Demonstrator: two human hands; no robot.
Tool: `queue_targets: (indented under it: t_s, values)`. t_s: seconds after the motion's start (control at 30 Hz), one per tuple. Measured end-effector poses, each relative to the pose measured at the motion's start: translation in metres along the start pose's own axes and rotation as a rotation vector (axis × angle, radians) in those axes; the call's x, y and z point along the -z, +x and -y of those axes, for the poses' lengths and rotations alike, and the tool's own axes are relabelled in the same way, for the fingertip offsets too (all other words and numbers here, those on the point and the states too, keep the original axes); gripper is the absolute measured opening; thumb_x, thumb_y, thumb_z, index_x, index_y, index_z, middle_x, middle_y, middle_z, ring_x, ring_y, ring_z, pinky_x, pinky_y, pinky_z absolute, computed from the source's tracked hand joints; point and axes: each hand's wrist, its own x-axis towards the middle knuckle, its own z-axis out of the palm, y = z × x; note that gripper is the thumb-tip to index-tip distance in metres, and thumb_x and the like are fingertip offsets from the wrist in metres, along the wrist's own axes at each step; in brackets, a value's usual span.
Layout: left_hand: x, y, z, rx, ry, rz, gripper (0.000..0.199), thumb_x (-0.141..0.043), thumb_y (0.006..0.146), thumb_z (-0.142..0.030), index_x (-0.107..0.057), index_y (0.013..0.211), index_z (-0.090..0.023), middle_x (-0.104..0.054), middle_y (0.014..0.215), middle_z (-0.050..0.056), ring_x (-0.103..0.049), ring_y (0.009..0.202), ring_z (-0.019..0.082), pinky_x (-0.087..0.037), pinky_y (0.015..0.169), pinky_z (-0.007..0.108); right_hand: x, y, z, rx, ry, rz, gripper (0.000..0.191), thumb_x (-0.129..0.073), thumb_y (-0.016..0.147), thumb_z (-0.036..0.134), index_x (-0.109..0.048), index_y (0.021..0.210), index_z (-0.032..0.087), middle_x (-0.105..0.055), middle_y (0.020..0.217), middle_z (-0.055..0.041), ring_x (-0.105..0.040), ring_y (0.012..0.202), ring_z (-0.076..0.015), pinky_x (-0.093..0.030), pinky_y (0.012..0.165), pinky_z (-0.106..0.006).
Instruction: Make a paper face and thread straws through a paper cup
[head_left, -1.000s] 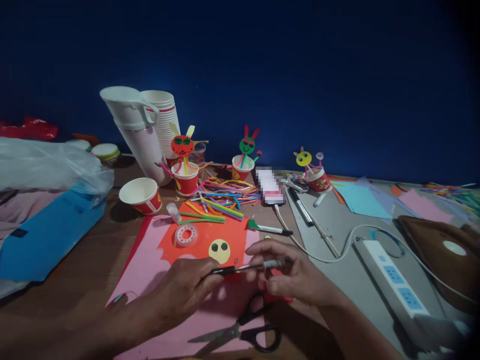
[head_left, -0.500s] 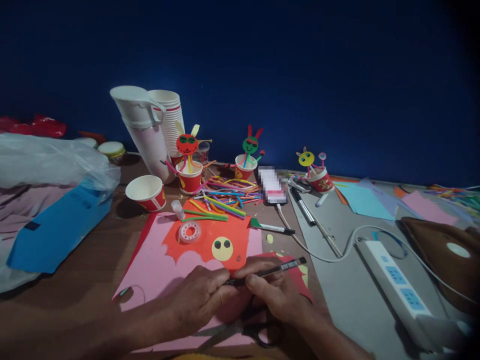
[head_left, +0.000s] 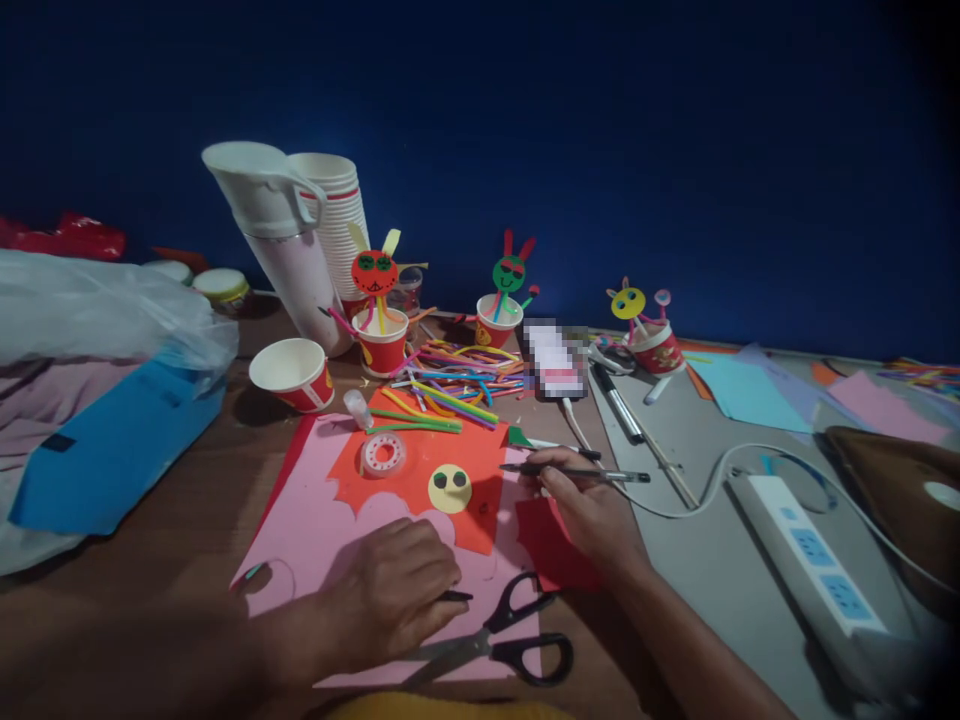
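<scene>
Crosswise, the pen [head_left: 615, 476] sits in the right hand [head_left: 583, 508], tip leftward

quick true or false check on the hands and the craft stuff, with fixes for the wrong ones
1. The right hand holds a pen. True.
2. The left hand is over the pink sheet. True.
3. The left hand grips the scissors. False: a small black item pokes out of it; the scissors lie near it.
4. The green-faced figure stands in a cup. True.
5. The yellow disc on the orange sheet has three dark eyes. False: the yellow disc has two.
</scene>
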Motion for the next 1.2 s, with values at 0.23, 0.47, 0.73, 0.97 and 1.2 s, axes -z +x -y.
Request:
queue_targets:
  t_s: [0.23,0.47,0.73,0.97,1.2]
  values:
    - [0.003,-0.01,0.015,0.043,0.149,-0.001,0.006,-0.058,0.084,-0.022,-0.062,0.081,-0.018,-0.069,0.104,0.007,-0.06,0.09,0.018,-0.045,0.078,0.031,-0.01,-0.007,-0.012,-0.025,-0.041,0.002,0.016,-0.059,0.085,0.032,-0.064,0.097,0.024,-0.069,0.095,-0.0039,-0.067,0.084,-0.0184,-0.054,0.079,-0.036]
    - [-0.004,-0.01,0.02,0.125,0.156,-0.038,0.005,-0.058,0.085,-0.022,-0.061,0.085,-0.018,-0.067,0.113,0.006,-0.056,0.107,0.022,-0.04,0.086,0.036,-0.036,0.002,0.01,-0.136,-0.06,-0.019,0.015,-0.062,0.081,0.033,-0.057,0.091,0.022,-0.067,0.082,-0.0006,-0.067,0.077,-0.0163,-0.052,0.073,-0.03]
    - [-0.011,-0.011,0.02,0.163,0.153,-0.038,0.009,-0.055,0.086,-0.022,-0.063,0.085,-0.018,-0.068,0.108,0.007,-0.057,0.108,0.021,-0.04,0.088,0.035,-0.053,0.014,-0.007,-0.131,-0.056,-0.028,0.018,-0.063,0.08,0.034,-0.057,0.092,0.022,-0.066,0.083,-0.0015,-0.064,0.078,-0.0171,-0.051,0.071,-0.031]
    - [-0.01,-0.012,0.023,0.168,0.131,0.013,0.006,-0.056,0.086,-0.023,-0.062,0.085,-0.019,-0.066,0.116,0.004,-0.054,0.111,0.022,-0.037,0.088,0.036,-0.029,0.029,0.003,-0.036,0.0,-0.227,0.015,-0.064,0.08,0.029,-0.058,0.092,0.024,-0.066,0.086,-0.0007,-0.063,0.078,-0.0152,-0.051,0.072,-0.03]
    - [-0.008,-0.007,0.025,0.156,0.093,-0.026,0.009,-0.052,0.088,-0.019,-0.061,0.086,-0.02,-0.067,0.114,0.003,-0.056,0.108,0.021,-0.036,0.085,0.035,0.015,0.045,0.053,0.337,0.08,-0.48,0.012,-0.055,0.082,0.02,-0.055,0.093,0.026,-0.057,0.077,0.0018,-0.059,0.071,-0.0123,-0.048,0.068,-0.028]
